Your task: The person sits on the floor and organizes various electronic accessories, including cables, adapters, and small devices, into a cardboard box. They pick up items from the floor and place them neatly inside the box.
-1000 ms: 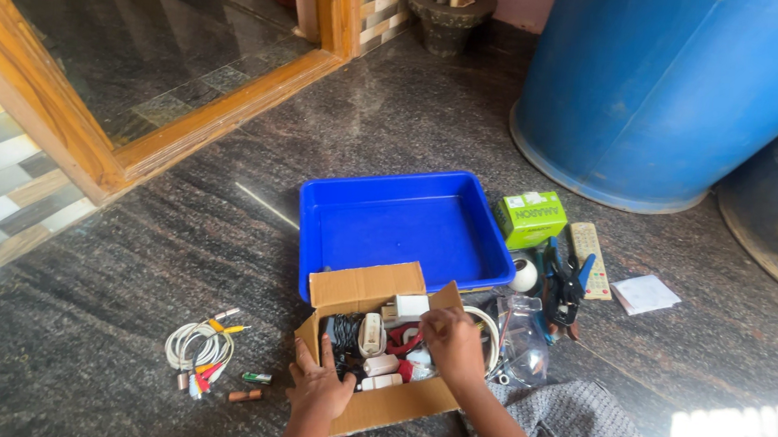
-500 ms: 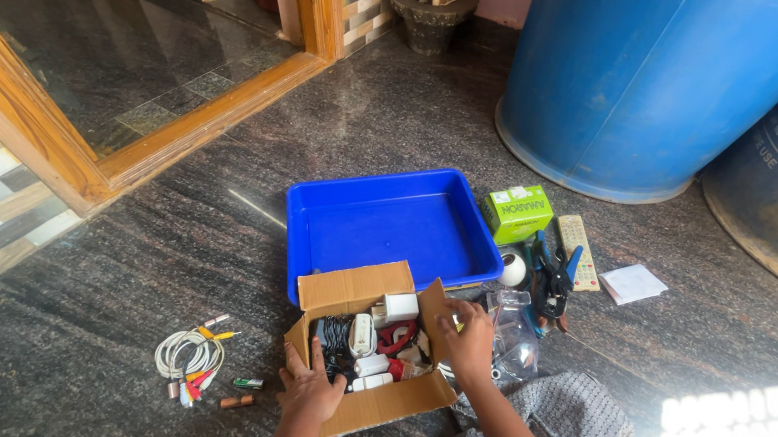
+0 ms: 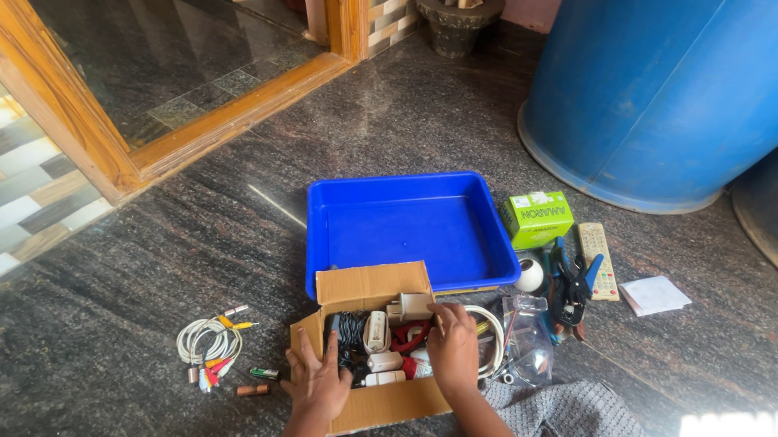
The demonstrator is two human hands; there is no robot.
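Here, largest to smallest:

Room: an open wooden door frame (image 3: pixel 232 112) at the far left, a big blue drum (image 3: pixel 681 93) at the far right, a stone mortar (image 3: pixel 456 13) between them.

Floor: dark polished granite floor (image 3: pixel 131 255); it carries everything.

Blue tray (image 3: pixel 411 225): sits just beyond the box, its near edge touching the box's raised flap.

Cardboard box (image 3: pixel 378 350): near middle of the floor, open, long axis running left to right, packed with white chargers, a black cable and a red piece.

Grey cloth (image 3: pixel 566 427): near right of the box.

Loose items: a green carton (image 3: pixel 537 218), a remote control (image 3: pixel 598 259) and pliers (image 3: pixel 572 281) right of the tray; coiled cables (image 3: pixel 207 347) well left of the box.

Right hand (image 3: pixel 453 346): inside the box at its right end, fingers curled down among the contents; whether they grip anything I cannot tell. It is the hand nearer the contents, which lie just left of it.

Left hand (image 3: pixel 318 382): fingers spread flat, released, pressing the box's near left wall.
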